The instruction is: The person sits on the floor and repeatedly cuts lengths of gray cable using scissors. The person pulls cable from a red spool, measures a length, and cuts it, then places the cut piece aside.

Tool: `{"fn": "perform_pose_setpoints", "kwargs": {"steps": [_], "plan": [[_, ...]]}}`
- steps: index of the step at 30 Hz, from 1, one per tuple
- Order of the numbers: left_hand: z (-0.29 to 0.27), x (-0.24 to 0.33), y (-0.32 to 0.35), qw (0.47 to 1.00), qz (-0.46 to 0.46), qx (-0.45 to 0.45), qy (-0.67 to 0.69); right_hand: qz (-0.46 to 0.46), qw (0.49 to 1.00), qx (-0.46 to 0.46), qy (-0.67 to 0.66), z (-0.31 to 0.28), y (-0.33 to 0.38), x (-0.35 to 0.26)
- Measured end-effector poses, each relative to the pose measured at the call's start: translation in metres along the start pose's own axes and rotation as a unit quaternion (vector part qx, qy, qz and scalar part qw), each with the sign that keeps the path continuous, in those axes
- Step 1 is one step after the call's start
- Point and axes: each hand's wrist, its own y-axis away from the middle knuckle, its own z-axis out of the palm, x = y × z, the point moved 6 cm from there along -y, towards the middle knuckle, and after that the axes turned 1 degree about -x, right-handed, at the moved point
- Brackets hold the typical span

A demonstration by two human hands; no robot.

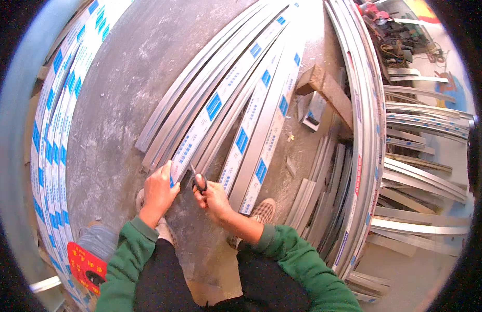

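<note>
Long metal profiles (197,122) lie fanned out on the floor in front of me, several of them wrapped in white film with blue patches. At the near end of one film-covered profile (214,106), my left hand (159,191) is closed, its fingers and thumb gripping the end. Just right of it, my right hand (216,202) holds a pair of scissors (200,184) by the black handles. The blades point away from me, close beside that same profile end. Whether they touch the film I cannot tell.
More film-wrapped profiles (56,156) run along the left, near a spool with a red label (88,268). On the right stand a brown beam (332,96), a long rack of profiles (368,130) and shorter offcuts (308,200). Tools (397,39) are heaped at the far right.
</note>
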Motion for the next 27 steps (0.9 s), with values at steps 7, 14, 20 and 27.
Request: {"fn": "perform_pose_setpoints", "kwargs": {"steps": [7, 14, 20, 27], "plan": [[-0.004, -0.003, -0.001, 1.0, -0.007, 0.0, 0.03, -0.001, 1.0, -0.013, -0.029, 0.001, -0.004, 0.003], [-0.004, -0.002, -0.006, 0.999, 0.009, -0.008, 0.04, 0.068, 0.997, 0.031, -0.001, -0.009, -0.01, -0.005], [-0.037, -0.06, 0.025, 0.98, -0.08, 0.045, 0.175, 0.063, 0.99, -0.072, -0.103, -0.031, 0.008, -0.013], [-0.059, -0.121, 0.151, 0.956, -0.277, -0.038, 0.093, 0.018, 0.997, -0.069, 0.033, -0.061, 0.038, -0.019]]}}
